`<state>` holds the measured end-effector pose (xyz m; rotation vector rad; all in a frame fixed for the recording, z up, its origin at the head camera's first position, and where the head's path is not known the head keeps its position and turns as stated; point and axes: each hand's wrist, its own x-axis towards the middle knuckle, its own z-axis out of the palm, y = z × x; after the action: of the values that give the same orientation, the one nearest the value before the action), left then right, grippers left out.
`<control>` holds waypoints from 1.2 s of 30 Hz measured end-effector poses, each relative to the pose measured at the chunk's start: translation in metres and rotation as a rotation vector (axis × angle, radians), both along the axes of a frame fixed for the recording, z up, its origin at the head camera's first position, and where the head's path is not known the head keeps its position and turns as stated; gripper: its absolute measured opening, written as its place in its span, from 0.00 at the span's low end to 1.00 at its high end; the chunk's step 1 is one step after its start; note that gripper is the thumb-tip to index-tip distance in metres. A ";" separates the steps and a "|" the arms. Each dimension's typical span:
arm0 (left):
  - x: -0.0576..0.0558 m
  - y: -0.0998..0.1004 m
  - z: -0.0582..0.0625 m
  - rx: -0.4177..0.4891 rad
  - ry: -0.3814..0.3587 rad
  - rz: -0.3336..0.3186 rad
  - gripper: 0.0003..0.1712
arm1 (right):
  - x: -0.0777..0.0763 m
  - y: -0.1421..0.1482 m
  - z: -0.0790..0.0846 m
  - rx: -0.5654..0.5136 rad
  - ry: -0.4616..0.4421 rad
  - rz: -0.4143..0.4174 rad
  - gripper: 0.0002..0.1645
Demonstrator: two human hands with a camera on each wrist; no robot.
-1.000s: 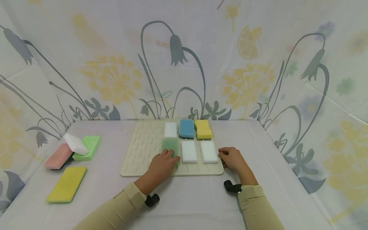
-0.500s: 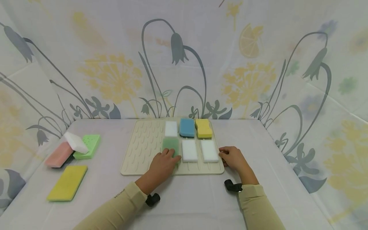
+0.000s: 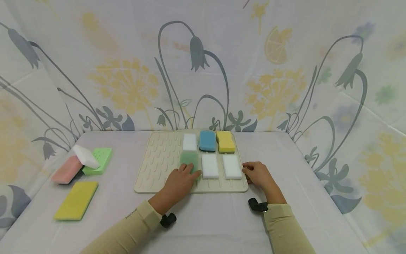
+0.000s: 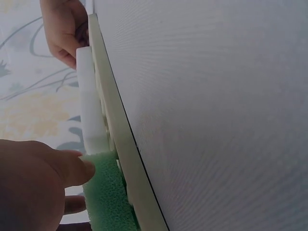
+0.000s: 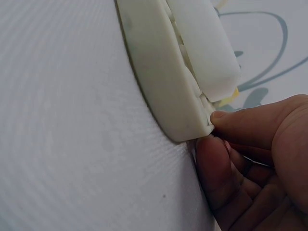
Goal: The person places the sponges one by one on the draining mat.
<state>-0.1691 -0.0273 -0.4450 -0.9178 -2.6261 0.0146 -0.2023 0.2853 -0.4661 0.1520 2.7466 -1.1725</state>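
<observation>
A beige drying mat with raised ridges [image 3: 155,158] lies on the table. My left hand [image 3: 176,181] is over a pale green sponge [image 3: 189,158] in the mat's front row, fingers on its top and thumb at its right side; the left wrist view shows the thumb against the coarse green sponge [image 4: 108,197]. To its right lie two white sponges, a near one [image 3: 210,165] and a farther one [image 3: 232,166]. At the mat's right edge my right hand [image 3: 257,173] pinches the rim [image 5: 192,126] between thumb and forefinger.
Behind, on the mat, sit a white sponge [image 3: 189,141], a blue sponge [image 3: 207,140] and a yellow notched sponge [image 3: 226,141]. On the left are a pink sponge [image 3: 66,170], a tilted white one [image 3: 85,156], a light green one [image 3: 102,161] and a flat yellow one [image 3: 76,201].
The view has shifted slightly. Both hands stay in place, the left on the green sponge and the right at the mat's edge.
</observation>
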 end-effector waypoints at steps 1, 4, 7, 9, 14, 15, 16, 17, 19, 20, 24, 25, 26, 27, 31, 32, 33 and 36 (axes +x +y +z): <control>0.000 0.000 0.000 0.000 -0.006 0.001 0.19 | 0.000 0.000 0.000 -0.001 -0.001 0.001 0.23; 0.000 -0.002 0.001 0.003 -0.025 0.003 0.20 | -0.001 -0.001 0.000 0.001 -0.002 0.006 0.23; 0.000 -0.003 0.002 0.009 -0.037 0.006 0.20 | -0.002 -0.001 -0.001 -0.002 -0.002 0.005 0.23; 0.000 -0.005 0.003 0.023 -0.039 0.004 0.20 | -0.002 -0.001 -0.002 -0.003 0.000 0.006 0.23; -0.001 -0.010 0.003 0.062 -0.039 0.005 0.18 | -0.003 -0.001 -0.003 -0.005 0.003 0.004 0.22; -0.001 -0.011 0.002 0.061 -0.037 0.008 0.18 | -0.003 -0.001 -0.002 -0.003 0.004 0.002 0.22; -0.002 -0.013 0.002 0.065 -0.037 0.011 0.17 | -0.003 -0.001 -0.002 -0.001 0.006 0.003 0.22; -0.002 -0.014 0.002 0.067 -0.034 0.012 0.17 | -0.003 -0.001 -0.002 -0.002 0.006 0.003 0.22; -0.003 -0.017 0.001 0.062 -0.031 0.020 0.17 | -0.003 -0.001 -0.002 0.001 0.007 0.001 0.22; -0.003 -0.019 0.002 0.065 -0.029 0.022 0.16 | -0.003 0.000 -0.002 0.003 0.008 0.004 0.22; -0.004 -0.025 0.002 0.070 -0.012 0.028 0.15 | -0.002 0.000 -0.002 0.006 0.009 0.002 0.22; -0.004 -0.027 0.002 0.075 -0.009 0.027 0.15 | -0.002 0.000 -0.002 0.006 0.008 0.001 0.23; -0.004 -0.029 0.003 0.073 -0.005 0.030 0.15 | -0.002 0.000 -0.002 0.007 0.009 0.000 0.23; -0.005 -0.031 0.003 0.069 0.002 0.032 0.15 | -0.002 0.000 -0.001 0.009 0.008 -0.002 0.23; -0.005 -0.038 0.004 0.071 0.010 0.048 0.14 | -0.001 0.000 -0.001 0.022 0.007 -0.006 0.23; -0.006 -0.040 0.004 0.071 0.011 0.052 0.14 | -0.001 0.000 -0.001 0.024 0.007 -0.007 0.23; -0.006 -0.042 0.005 0.073 0.012 0.057 0.14 | -0.001 -0.001 -0.001 0.025 0.006 -0.007 0.23; -0.008 -0.049 0.006 0.066 0.024 0.070 0.14 | -0.001 -0.001 -0.002 0.023 0.006 -0.010 0.23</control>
<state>-0.1771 -0.0759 -0.4395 -0.7992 -2.6185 -0.0430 -0.2031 0.2846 -0.4678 0.1646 2.7682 -1.1464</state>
